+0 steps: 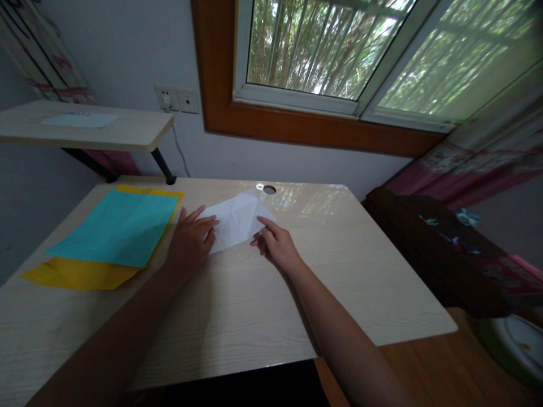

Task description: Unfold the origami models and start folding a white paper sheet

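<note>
A creased sheet of white paper [235, 219] lies on the desk, with fold lines across it and a pointed corner at its far side. My left hand [192, 237] rests on the paper's left end, fingers spread and holding nothing. At the right end, my right hand [275, 240] touches the paper with its index finger stretched out along the edge. Its other fingers curl loosely beneath, partly hidden. The thumb of my left hand lies near the paper's front edge.
Turquoise paper [123, 223] lies over yellow paper [85, 274] on the desk's left. A raised shelf [131, 133] bears another white sheet [80, 119]. Behind the white paper is a round cable hole [270, 190] in the desk [339, 271]. Dark furniture [424, 243] stands at right.
</note>
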The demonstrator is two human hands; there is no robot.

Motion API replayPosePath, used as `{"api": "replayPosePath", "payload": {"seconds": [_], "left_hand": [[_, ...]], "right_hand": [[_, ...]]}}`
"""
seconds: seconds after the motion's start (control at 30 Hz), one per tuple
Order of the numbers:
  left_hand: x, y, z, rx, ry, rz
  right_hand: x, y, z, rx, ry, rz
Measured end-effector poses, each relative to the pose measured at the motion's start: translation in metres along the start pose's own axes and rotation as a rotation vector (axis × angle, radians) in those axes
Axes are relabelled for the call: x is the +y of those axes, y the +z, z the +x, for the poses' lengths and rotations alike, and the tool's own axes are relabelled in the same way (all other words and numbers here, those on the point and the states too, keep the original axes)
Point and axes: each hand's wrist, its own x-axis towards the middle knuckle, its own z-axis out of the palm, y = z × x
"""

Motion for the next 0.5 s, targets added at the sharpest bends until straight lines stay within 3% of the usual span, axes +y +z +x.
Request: {"api": "replayPosePath", "payload": {"seconds": [0.2,0.33,0.5], "left_hand": [[-0.008,0.009,-0.005,-0.216,0.011,0.066],[-0.013,0.015,-0.010,-0.300,0.032,0.123],[-0.011,0.015,-0.014,-0.387,0.110,0.110]], "right_hand": [[-0.010,0.000,-0.006,-0.135,-0.380,-0.421],[-0.014,0.001,-0.009,-0.199,-0.452,-0.410],[-0.016,-0.002,-0.010,-0.085,-0.456,-0.325]]}}
